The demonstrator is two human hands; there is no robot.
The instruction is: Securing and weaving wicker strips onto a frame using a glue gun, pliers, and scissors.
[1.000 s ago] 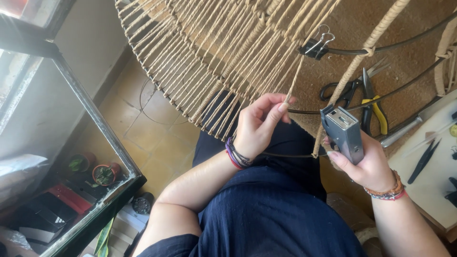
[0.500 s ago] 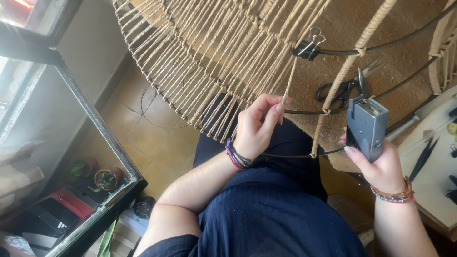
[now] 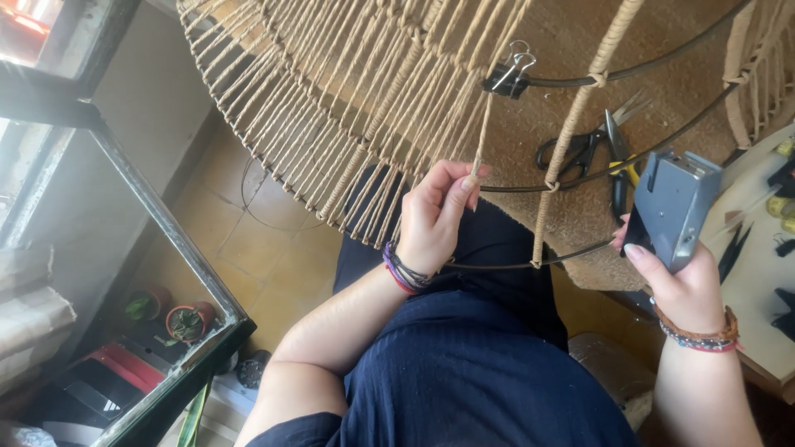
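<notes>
A large round wire frame [image 3: 571, 81] wrapped with many tan cord strands [image 3: 364, 108] leans over my lap. My left hand [image 3: 436, 217] pinches the end of one hanging cord [image 3: 480, 141] between thumb and fingers, just under the woven part. A black binder clip [image 3: 507, 76] grips the wire above that cord. My right hand [image 3: 683, 277] holds a grey metal stapler [image 3: 675, 207] upright, to the right of a wrapped vertical spoke [image 3: 571, 132]. The two hands are apart.
Black-handled scissors [image 3: 571, 153] and yellow-handled pliers [image 3: 623, 161] lie on a brown mat [image 3: 580, 232] behind the frame. A white tabletop [image 3: 758, 281] with small dark tools is at right. A glass-topped table [image 3: 157, 248] with potted plants [image 3: 186, 321] under it stands at left.
My right hand has carried the stapler to the right and a little up, away from the wrapped spoke. My left hand keeps its pinch on the cord end.
</notes>
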